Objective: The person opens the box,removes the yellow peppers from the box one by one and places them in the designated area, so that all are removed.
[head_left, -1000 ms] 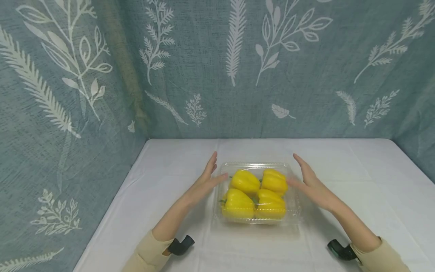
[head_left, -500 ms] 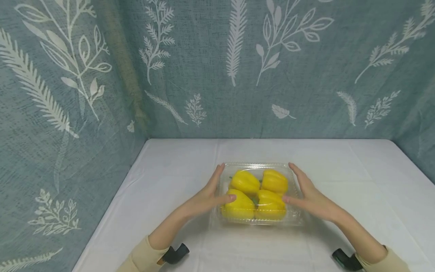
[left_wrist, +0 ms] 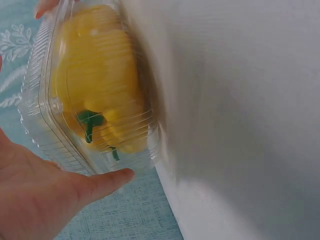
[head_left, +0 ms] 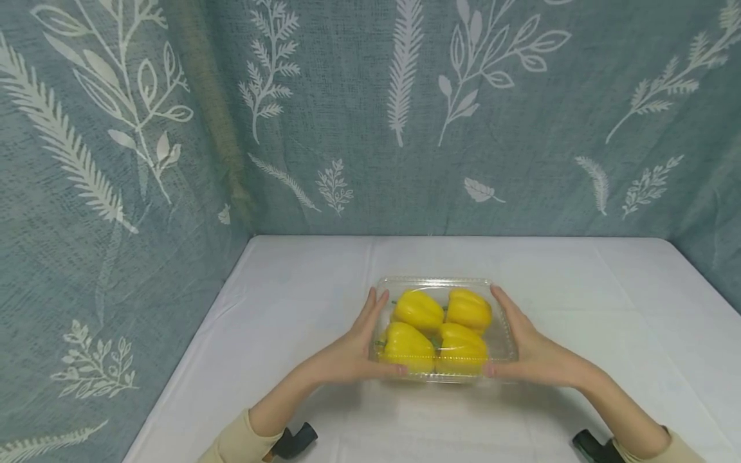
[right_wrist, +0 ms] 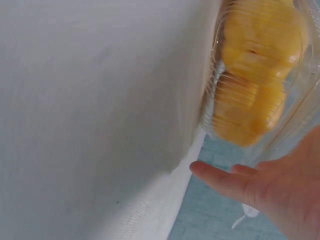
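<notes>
Clear plastic: we log a clamshell container [head_left: 435,281] on the white tablecloth [head_left: 289,283], between the two hands, peppers showing through the lid. Inside we count four yellow bell peppers, two by two: back-left pepper [head_left: 419,311], back-right pepper [head_left: 469,310], front-left pepper [head_left: 408,347], front-right pepper [head_left: 461,348]. Left wrist view gives us a green stem [left_wrist: 90,122] behind the ribbed wall.

Left hand [head_left: 354,352] is at the container's left side: fingers fairly straight along it, thumb stretched out toward the front edge. Right hand [head_left: 538,355] mirrors it on the right: fingers straight along the side, thumb pointing in at the front corner. We see both hands spread, bracketing the container; we can't tell how firmly either presses, and in the right wrist view the thumb looks apart from the plastic.

We also note beige sleeves [head_left: 236,444], a black wrist device [head_left: 295,441] under the left forearm, another by the right, and a blue-green curtain [head_left: 359,116] with white leaf prints behind the table
</notes>
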### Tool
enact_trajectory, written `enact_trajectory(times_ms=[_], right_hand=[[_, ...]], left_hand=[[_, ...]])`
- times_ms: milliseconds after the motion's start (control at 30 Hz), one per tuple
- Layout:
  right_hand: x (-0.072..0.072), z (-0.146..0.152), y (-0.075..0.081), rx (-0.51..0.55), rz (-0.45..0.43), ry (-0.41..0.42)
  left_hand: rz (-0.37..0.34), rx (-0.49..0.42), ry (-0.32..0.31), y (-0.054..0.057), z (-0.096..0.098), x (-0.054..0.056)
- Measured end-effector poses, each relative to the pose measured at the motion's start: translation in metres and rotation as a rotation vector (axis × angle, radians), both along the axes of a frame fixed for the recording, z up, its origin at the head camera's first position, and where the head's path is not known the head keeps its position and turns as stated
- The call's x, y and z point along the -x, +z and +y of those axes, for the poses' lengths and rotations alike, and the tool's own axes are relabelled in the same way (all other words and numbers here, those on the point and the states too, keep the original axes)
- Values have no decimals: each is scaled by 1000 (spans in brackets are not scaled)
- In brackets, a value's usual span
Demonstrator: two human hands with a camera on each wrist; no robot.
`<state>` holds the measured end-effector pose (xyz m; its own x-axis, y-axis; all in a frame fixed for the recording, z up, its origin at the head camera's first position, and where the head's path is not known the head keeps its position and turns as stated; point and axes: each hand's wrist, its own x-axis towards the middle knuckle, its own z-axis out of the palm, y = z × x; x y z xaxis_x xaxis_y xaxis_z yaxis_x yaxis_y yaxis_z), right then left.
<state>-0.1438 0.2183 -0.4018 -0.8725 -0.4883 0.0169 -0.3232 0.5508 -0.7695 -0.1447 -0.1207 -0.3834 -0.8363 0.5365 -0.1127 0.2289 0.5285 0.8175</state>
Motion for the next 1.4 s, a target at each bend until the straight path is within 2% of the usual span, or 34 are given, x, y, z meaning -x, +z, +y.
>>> enact_trajectory(times_ms=[533,800,1400], right_hand=[[-8,0,-2,-52,22,28],[-7,-1,-5,-49,42,20],[-3,-1,-6,-29,75,9]], left_hand=[[56,72,-21,-4,4,-4],[98,63,-3,-8,4,-2],[130,61,47,-12,6,1]])
